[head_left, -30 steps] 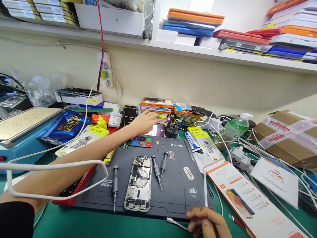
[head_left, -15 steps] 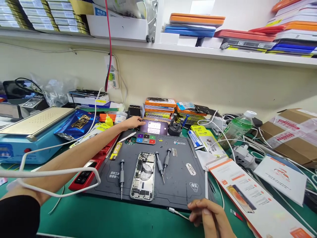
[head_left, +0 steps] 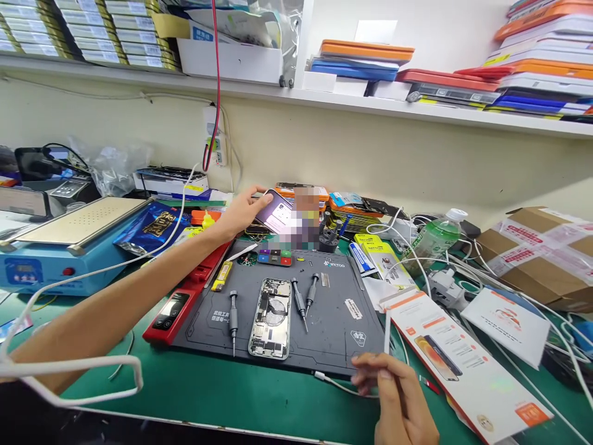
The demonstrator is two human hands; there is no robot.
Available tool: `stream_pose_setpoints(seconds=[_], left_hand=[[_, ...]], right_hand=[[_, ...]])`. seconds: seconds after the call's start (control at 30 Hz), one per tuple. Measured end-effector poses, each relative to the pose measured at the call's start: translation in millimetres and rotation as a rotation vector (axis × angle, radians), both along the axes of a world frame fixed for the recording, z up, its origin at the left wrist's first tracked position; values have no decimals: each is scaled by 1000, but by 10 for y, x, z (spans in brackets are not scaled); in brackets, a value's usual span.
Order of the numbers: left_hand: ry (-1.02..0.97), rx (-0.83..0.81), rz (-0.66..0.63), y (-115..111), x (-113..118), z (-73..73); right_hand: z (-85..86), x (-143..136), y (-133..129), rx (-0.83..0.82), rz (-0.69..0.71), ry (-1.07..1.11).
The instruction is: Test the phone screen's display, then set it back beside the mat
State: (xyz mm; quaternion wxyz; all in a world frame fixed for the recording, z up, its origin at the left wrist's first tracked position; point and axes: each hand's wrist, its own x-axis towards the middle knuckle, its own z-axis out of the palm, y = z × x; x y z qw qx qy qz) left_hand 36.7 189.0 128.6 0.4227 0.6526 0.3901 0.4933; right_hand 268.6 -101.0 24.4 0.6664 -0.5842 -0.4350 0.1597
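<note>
- At the far edge of the dark work mat, your left hand is closed on one end of a lit phone, thumb on top and fingers beneath, holding it clear of the bench.
- That phone's long axis runs left to right, away from your left hand toward the stacked phone cases; part of it is blurred.
- Your right hand sits near you, just off the mat's near edge, pinching a thin white stick that points away from you; a white cable lies just beside it.
- On the mat, an opened phone chassis lies with its long axis toward you, between one screwdriver on its left and two screwdrivers on its right.
- Your right hand is nearer the chassis; your left is well apart from it.
- Open room is narrow: a red tool borders the mat's left edge, and a printed box borders its right.
</note>
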Motion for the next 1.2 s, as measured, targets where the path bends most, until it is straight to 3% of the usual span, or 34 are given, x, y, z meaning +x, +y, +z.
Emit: stream_pose_setpoints(seconds=[0.07, 0.17, 0.23, 0.33, 0.43, 0.63, 0.77, 0.87, 1.0, 1.1, 1.2], left_hand=[[-64, -17, -5, -264, -58, 108], [-100, -130, -70, -662, -115, 168], [-88, -237, -123, -892, -121, 170], [-75, -329, -157, -1144, -83, 149], [-87, -376, -144, -1280, -16, 103], [-213, -481, -97, -1488, 111, 46], [-454, -502, -257, -1720, 141, 39], [-544, -482, -369, -1874, 97, -76], [-524, -499, -464, -2100, -18, -389], [-581, -552, -454, -2252, -115, -601], [-639, -571, -397, -2310, -187, -718]], right_hand=[[51, -3, 48, 75, 27, 19], [206, -143, 169, 228, 228, 89], [338, -350, 257, 304, 321, 142], [478, -712, 346, 266, 399, 248], [486, -955, 372, 233, 375, 376], [399, -1167, 350, 287, 241, 481], [419, -1316, 322, 345, 192, 558], [418, -1354, 304, 397, 195, 598], [400, -1328, 268, 384, 255, 604], [408, -1344, 225, 328, 335, 606], [409, -1399, 186, 267, 408, 592]])
